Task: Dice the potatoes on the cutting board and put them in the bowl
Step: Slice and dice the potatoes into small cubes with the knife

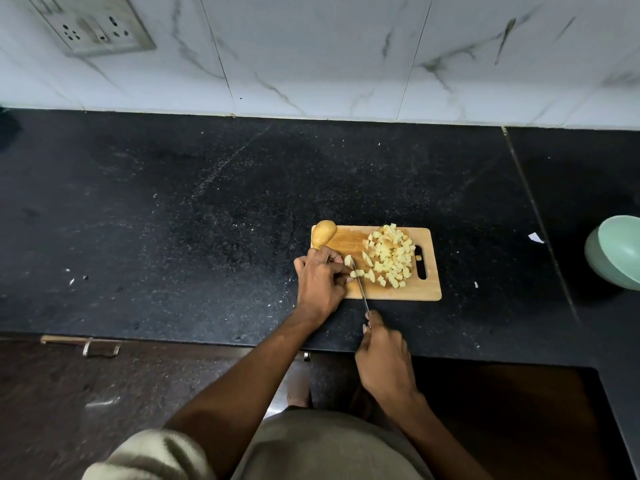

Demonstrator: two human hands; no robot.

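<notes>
Done so far: we've got a good heap of diced potato (389, 256) on the right side of the cutting board (349, 241).
Cutting now: our left hand (320, 278) curls its fingers over a small piece while the right hand (382, 362) grips the knife (360, 285).
Still left: one whole potato (323, 233) on the board's far-left corner.
Bowl (618, 252): well off right, nothing visibly in it yet.

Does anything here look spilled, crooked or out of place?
Mostly tidy. One potato cube sits in the handle slot of the cutting board, apart from the diced pile. Small white scraps lie on the black counter. The green bowl tilts at the right edge.
</notes>
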